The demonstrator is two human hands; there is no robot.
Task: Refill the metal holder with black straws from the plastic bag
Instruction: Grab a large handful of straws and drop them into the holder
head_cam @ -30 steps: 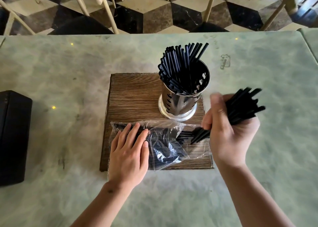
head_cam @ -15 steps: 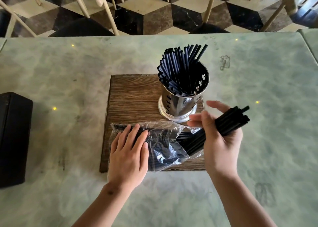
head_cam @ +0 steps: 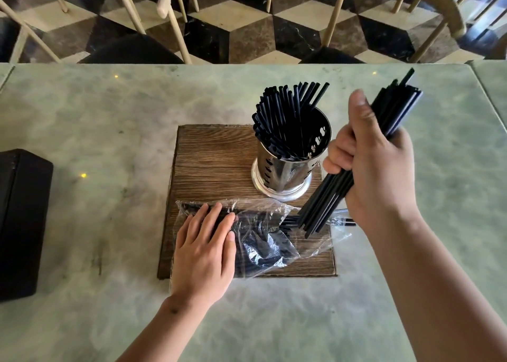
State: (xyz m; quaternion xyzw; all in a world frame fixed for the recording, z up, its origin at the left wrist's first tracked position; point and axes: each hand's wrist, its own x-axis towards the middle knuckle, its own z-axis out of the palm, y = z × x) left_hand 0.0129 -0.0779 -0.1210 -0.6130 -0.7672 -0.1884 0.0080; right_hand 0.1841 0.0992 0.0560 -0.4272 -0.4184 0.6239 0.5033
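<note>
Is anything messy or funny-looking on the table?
Nothing is spilled or broken. The straws in the metal holder all lean left, leaving its right side empty. The plastic bag is crumpled under the left hand, which looks normal here.

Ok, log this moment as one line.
right hand: grips straw bundle beside metal holder | left hand: flat on plastic bag

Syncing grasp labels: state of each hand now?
Left hand: open, flat on the plastic bag.
Right hand: closed, holding a bundle of black straws.
</note>
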